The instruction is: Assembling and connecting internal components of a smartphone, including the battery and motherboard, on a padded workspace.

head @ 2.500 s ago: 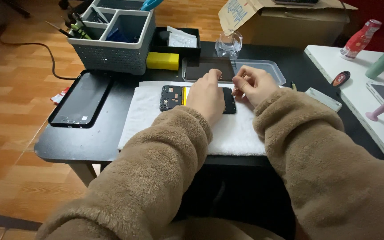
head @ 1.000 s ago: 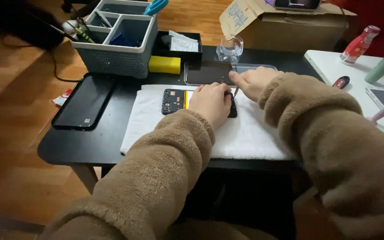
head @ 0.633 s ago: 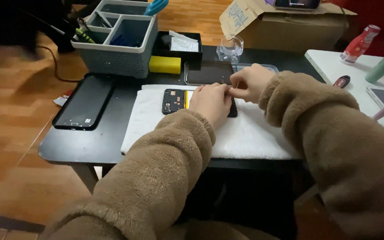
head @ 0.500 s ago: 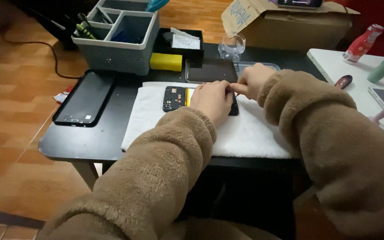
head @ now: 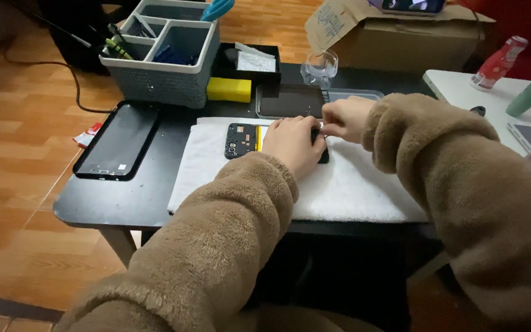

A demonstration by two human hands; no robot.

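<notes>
An opened black phone (head: 241, 139) with its circuit board and a yellow strip showing lies on a white cloth (head: 351, 190) on the black table (head: 112, 200). My left hand (head: 293, 142) rests on the phone's right half and holds it down. My right hand (head: 344, 118) is at the phone's far right end with fingers pinched together; a thin tool seems to be in them, but it is too small to make out. Both arms wear a fuzzy brown sleeve.
A grey organiser bin (head: 164, 58) with tools stands at the back left, with a yellow block (head: 228, 90), a black tray (head: 247, 61) and a glass cup (head: 319, 66) beside it. A dark screen panel (head: 289, 101) lies behind the phone, another phone (head: 118, 140) at the left, a cardboard box (head: 401, 34) behind.
My right hand has shifted slightly along the phone's right end and its fingers have pinched closer. My left hand stays pressed on the phone. The camera view has drifted a little.
</notes>
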